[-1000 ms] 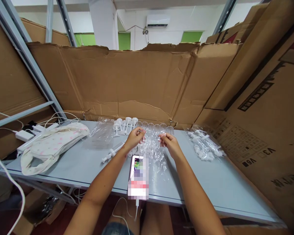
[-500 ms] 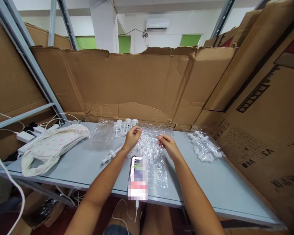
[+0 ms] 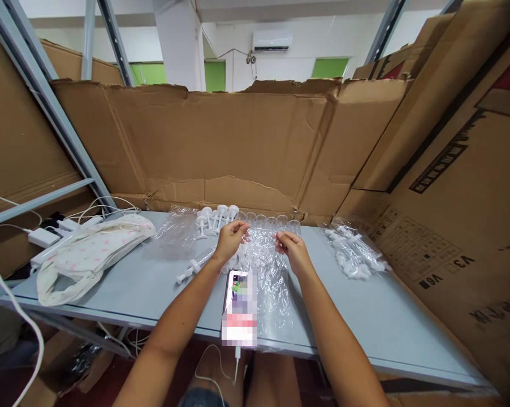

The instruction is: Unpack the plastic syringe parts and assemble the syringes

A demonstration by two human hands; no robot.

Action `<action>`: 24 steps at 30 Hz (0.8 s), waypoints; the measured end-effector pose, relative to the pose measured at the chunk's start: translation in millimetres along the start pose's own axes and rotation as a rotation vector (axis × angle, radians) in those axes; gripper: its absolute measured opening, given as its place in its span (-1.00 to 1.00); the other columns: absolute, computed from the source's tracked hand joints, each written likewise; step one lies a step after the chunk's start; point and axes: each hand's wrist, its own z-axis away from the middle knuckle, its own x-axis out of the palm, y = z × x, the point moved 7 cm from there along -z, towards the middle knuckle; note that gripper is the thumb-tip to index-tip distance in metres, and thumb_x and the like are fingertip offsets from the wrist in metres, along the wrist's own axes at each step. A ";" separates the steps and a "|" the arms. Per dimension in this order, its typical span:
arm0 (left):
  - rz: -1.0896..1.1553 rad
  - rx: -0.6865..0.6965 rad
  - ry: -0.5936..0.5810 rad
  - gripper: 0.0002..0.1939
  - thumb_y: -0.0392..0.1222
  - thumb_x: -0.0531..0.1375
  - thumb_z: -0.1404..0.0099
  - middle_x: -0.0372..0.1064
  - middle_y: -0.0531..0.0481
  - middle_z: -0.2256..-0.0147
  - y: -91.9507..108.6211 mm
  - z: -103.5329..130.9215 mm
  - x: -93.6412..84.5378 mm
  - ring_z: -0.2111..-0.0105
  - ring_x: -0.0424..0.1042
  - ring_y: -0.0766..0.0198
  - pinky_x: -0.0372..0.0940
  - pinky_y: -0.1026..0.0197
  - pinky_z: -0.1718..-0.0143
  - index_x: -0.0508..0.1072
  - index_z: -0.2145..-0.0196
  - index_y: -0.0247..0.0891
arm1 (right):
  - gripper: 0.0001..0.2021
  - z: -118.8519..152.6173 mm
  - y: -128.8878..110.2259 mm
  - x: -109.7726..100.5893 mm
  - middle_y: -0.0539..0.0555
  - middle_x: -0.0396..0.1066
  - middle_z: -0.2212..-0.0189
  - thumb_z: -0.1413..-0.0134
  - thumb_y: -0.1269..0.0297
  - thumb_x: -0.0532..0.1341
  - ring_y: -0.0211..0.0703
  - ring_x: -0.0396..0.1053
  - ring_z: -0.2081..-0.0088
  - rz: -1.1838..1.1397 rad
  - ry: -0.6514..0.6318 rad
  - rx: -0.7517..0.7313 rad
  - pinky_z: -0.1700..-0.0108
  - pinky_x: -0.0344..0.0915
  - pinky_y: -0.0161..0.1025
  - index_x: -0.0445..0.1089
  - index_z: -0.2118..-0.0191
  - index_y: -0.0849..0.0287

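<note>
Between my two hands a clear plastic bag (image 3: 269, 282) hangs down, crinkled, its lower part lying toward the table's front edge. My left hand (image 3: 233, 240) pinches the bag's top on one side, thumb against fingertips. At the other side of that top edge, my right hand (image 3: 292, 247) closes its fingertips on the film. Just behind stands a row of clear, ring-ribbed pieces (image 3: 272, 221). White plastic pieces with round heads and stems (image 3: 219, 215) cluster beyond my left hand. A white ribbed piece (image 3: 191, 272) lies by my left forearm.
A phone (image 3: 239, 308) with a cable stands at the front edge. Filled clear bags of white pieces (image 3: 354, 251) lie right; a flat clear bag (image 3: 174, 234) lies left. A spotted cloth item (image 3: 96, 254) and power strip (image 3: 43, 237) are far left. Cardboard (image 3: 225, 141) walls the table.
My left hand has shifted slightly right and my right hand has turned a little, both keeping their pinch on the clear bag. The phone and the white pieces stay put.
</note>
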 end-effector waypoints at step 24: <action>-0.117 -0.229 -0.226 -0.70 -0.02 0.25 -0.06 0.44 -0.03 0.52 -8.8 20.7 -11.9 0.61 0.41 0.36 0.21 0.38 0.60 0.39 0.39 -0.35 | -0.59 0.4 -4.7 0.1 0.03 0.42 0.45 0.09 -0.06 0.23 -0.27 0.34 0.54 -0.034 -0.061 -0.010 0.55 0.15 -0.32 0.40 0.17 0.11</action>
